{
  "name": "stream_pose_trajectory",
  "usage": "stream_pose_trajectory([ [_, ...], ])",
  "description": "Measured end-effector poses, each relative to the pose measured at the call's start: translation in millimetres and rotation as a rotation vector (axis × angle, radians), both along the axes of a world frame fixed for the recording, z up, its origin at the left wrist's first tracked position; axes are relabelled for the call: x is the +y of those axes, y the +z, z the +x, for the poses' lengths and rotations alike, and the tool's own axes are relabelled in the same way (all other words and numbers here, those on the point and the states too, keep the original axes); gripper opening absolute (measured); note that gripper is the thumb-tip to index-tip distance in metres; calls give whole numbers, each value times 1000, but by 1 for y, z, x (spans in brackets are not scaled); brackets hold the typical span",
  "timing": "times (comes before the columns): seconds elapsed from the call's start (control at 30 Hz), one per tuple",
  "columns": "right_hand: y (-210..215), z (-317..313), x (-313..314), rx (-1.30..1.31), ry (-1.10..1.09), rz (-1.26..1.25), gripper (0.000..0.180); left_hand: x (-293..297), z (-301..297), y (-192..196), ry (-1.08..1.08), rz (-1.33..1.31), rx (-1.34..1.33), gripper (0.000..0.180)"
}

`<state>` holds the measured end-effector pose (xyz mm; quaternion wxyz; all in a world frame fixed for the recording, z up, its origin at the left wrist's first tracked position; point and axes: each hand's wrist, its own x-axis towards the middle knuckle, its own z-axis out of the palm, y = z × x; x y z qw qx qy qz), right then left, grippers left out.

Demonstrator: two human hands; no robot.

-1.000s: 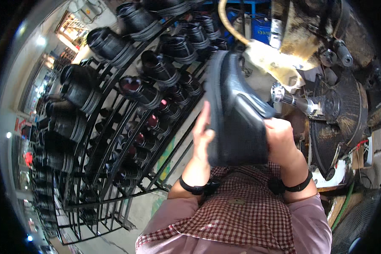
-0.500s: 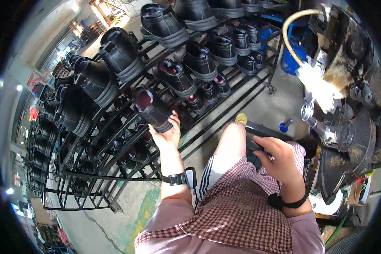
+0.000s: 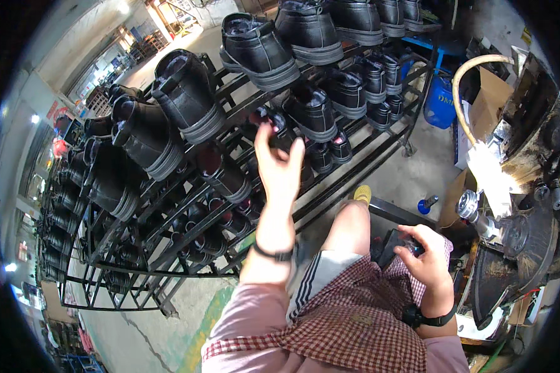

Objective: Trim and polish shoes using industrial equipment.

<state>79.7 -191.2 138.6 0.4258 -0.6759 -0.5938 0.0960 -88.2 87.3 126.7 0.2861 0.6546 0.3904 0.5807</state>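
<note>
A checked red-and-white apron is seen nearest, spread over the lap, with a bare knee rising beyond it. On the lap the right hand is closed around a dark object, of which only a black edge shows past the fingers; what it is cannot be told. A dark band is worn on that wrist. To the right of the lap a grimy machine with a round metal fitting is found, brightly lit from above, and a curved tan hose is seen over it. The left hand is raised well ahead of the body, its fingers spread and loosely open, and is held at a black boot resting on the middle tier of the black metal rack; the fingertips appear to touch the boot, though a grip cannot be confirmed. Further black boots are ranged in rows across the rack, the largest ones being set along the top rail. Farthest off, a blue container is seen on the concrete floor beyond the rack.
</note>
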Motion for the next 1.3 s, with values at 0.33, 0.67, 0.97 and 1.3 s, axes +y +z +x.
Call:
stream_pose_trajectory([
  [0.33,-27,-3,1,937,-112,-85,19,-108,22,41,-242,572,566,32],
  [0.67,-43,23,-59,1048,-279,37,24,-172,55,-3,-942,59,-28,44],
  [0.97,-41,58,-44,1085,-414,473,14,-197,74,-21,-808,-517,-560,85],
  [1.3,-60,109,-62,1292,-356,514,33,-169,162,33,-1026,-331,-102,36],
])
